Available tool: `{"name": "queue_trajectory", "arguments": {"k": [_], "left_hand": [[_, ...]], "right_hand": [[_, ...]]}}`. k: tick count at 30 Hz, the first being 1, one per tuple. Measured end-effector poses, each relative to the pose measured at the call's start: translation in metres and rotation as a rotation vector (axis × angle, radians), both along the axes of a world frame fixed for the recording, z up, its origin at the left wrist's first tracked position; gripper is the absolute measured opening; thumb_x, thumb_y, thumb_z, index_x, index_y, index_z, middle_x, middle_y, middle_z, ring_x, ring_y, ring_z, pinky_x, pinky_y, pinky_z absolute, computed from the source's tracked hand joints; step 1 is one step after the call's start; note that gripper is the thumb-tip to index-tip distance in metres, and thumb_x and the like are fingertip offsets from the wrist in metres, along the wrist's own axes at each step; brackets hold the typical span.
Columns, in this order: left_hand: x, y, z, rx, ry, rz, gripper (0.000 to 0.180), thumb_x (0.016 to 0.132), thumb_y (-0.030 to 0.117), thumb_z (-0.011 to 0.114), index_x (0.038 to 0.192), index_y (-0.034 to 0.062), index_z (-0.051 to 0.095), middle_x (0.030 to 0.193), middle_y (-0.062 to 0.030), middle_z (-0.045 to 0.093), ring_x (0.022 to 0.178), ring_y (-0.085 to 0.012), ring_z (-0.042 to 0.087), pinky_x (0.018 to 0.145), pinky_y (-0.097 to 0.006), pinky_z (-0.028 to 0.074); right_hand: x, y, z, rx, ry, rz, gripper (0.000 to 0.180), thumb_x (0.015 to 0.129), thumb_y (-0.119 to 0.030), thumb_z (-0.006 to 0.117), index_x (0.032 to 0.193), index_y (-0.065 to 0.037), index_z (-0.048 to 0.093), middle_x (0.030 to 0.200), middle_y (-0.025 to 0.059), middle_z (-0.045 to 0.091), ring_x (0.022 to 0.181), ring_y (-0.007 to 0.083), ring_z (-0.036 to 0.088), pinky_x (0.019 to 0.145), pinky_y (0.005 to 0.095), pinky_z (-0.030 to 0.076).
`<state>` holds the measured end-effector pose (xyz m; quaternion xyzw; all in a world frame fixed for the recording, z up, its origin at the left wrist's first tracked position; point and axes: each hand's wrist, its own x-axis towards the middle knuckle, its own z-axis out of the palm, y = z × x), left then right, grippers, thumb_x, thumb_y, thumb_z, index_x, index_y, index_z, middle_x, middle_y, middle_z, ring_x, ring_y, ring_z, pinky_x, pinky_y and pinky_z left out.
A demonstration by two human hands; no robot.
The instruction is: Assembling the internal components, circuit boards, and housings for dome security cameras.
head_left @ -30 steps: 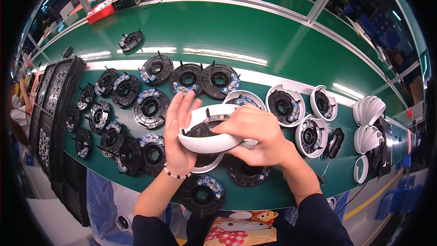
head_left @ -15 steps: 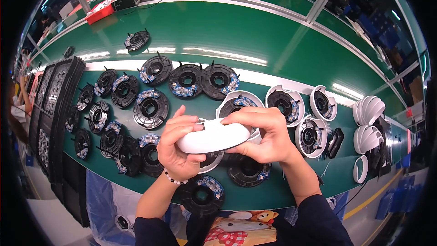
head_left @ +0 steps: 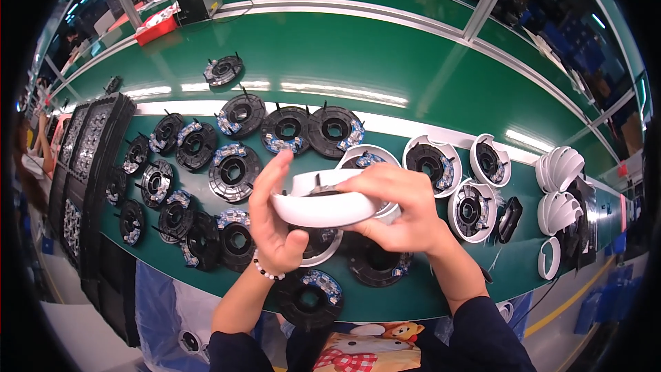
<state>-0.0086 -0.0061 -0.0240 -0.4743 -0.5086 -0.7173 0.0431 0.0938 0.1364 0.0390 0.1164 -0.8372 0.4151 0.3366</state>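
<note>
Red flat box (head_left: 157, 27) beside dark boxy device (head_left: 198, 1), far left.

Two bare forearms enter from the six o'clock edge of the view. Both wear dark navy sleeves pushed up short of the wrists. The left hand (head_left: 272, 224) has a bracelet of small pale and dark beads around its wrist, toward six o'clock from the palm. The right hand (head_left: 403, 210) wears no jewellery.
</note>
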Motion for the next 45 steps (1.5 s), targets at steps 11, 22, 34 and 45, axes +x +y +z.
{"name": "queue_trajectory", "arguments": {"k": [11, 22, 34, 45], "left_hand": [[-0.004, 0.000, 0.018, 0.053, -1.204, -0.734, 0.061, 0.082, 0.040, 0.033, 0.127, -0.0002, 0.029, 0.116, -0.0162, 0.047, 0.103, -0.0244, 0.049, 0.089, -0.035, 0.039], [0.005, -0.002, 0.018, -0.013, -0.857, -0.599, 0.070, 0.071, 0.027, 0.050, 0.128, -0.0037, 0.023, 0.125, -0.0184, 0.037, 0.114, -0.0256, 0.040, 0.096, -0.035, 0.032], [0.019, 0.004, 0.018, -0.190, -0.867, -0.743, 0.072, 0.072, 0.028, 0.051, 0.128, -0.0047, 0.020, 0.125, -0.0199, 0.037, 0.113, -0.0261, 0.042, 0.094, -0.035, 0.035], [0.012, 0.002, -0.001, -0.152, -0.894, -0.827, 0.064, 0.081, 0.031, 0.047, 0.127, -0.0052, 0.022, 0.127, -0.0286, 0.029, 0.121, -0.0367, 0.028, 0.076, -0.041, 0.050]], "right_hand": [[-0.002, -0.022, -0.006, 0.538, 0.229, -0.081, 0.021, 0.064, -0.011, 0.058, 0.084, -0.006, 0.060, 0.080, 0.0051, 0.056, 0.081, 0.0199, 0.055, 0.081, 0.0422, 0.043], [0.017, 0.008, -0.009, -0.395, -0.336, -0.126, 0.042, 0.074, -0.018, 0.064, 0.108, 0.001, 0.048, 0.105, 0.0147, 0.054, 0.084, 0.0185, 0.058, 0.070, 0.0281, 0.047], [0.053, 0.019, -0.028, -0.911, -0.636, 0.070, 0.037, 0.081, -0.004, 0.053, 0.115, 0.002, 0.040, 0.095, 0.0098, 0.059, 0.084, 0.0105, 0.056, 0.075, 0.0240, 0.045], [0.178, 0.033, -0.050, -1.078, -0.269, -0.341, 0.036, 0.081, -0.006, 0.054, 0.114, 0.003, 0.043, 0.093, 0.0073, 0.058, 0.081, 0.0096, 0.055, 0.070, 0.0211, 0.045]]}}
